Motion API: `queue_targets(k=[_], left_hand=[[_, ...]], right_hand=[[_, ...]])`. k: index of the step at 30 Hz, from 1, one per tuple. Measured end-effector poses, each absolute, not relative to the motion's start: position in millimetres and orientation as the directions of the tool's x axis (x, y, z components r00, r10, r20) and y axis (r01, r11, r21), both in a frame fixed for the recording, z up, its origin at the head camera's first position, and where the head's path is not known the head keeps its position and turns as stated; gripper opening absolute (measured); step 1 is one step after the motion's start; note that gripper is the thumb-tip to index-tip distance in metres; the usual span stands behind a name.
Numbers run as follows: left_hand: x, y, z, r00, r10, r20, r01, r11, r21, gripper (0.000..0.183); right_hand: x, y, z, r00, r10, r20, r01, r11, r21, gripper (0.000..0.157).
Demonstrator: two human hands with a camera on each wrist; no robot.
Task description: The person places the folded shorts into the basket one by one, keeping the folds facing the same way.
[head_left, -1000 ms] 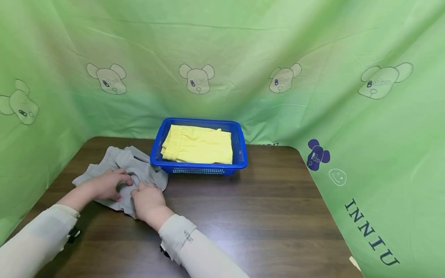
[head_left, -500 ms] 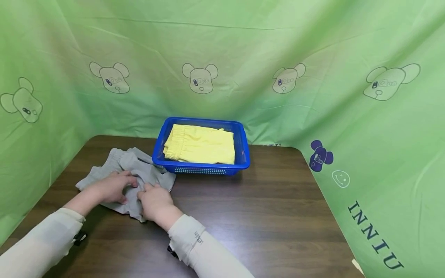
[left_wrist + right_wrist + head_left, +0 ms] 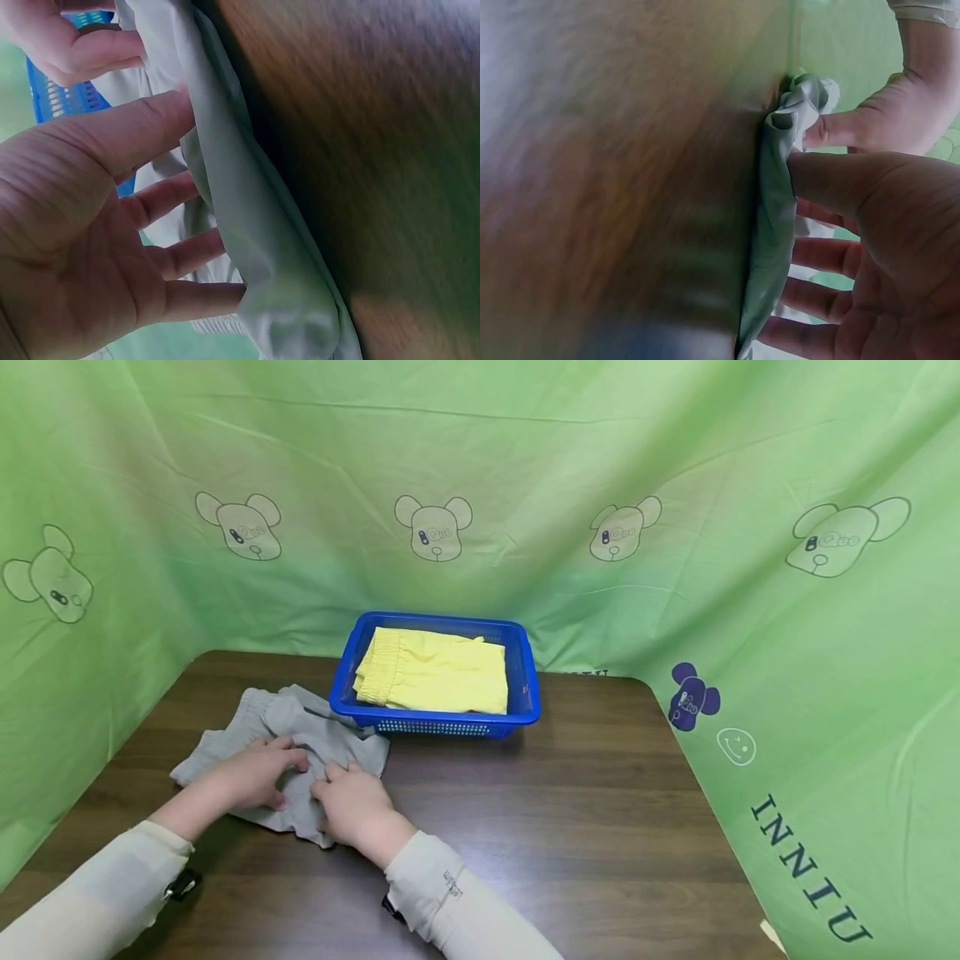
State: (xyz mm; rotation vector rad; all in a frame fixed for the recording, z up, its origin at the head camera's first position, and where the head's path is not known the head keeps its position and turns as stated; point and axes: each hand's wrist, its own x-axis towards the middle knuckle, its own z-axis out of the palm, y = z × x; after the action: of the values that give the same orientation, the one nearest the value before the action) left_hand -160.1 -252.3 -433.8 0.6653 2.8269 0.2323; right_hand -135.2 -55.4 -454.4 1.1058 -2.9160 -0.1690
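Grey shorts (image 3: 318, 735) lie rumpled on the left part of the table, their gathered waistband at the far left. My left hand (image 3: 258, 774) rests on the middle of the cloth, thumb and fingers spread. Right of it, my right hand (image 3: 356, 802) presses the side of the shorts nearer the basket. In the left wrist view, the left hand's fairly straight fingers (image 3: 191, 251) touch the fabric. The right wrist view likewise has extended fingers (image 3: 817, 255) against the cloth. Some fingertips are hidden by folds.
A blue plastic basket (image 3: 435, 717) stands at the back of the brown wooden table (image 3: 570, 827), just beyond the shorts. Folded yellow clothing (image 3: 438, 672) with an elastic waistband lies inside it. A green printed curtain (image 3: 525, 460) surrounds the table's back and sides.
Both hands have slid the grey shorts a little to the right and nearer to me. The camera has shifted slightly. The yellow clothing stays in the basket.
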Motion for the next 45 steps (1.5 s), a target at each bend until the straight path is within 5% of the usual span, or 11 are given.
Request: queue_targets(k=[45], left_hand=[[-127,-184,-436,-0.906,0.41,-0.108,0.399,0.911,0.105,0.049]], right_hand=[[-132,23,-458,-0.616,-0.788,0.021,-0.786,0.616,0.056,0.043]])
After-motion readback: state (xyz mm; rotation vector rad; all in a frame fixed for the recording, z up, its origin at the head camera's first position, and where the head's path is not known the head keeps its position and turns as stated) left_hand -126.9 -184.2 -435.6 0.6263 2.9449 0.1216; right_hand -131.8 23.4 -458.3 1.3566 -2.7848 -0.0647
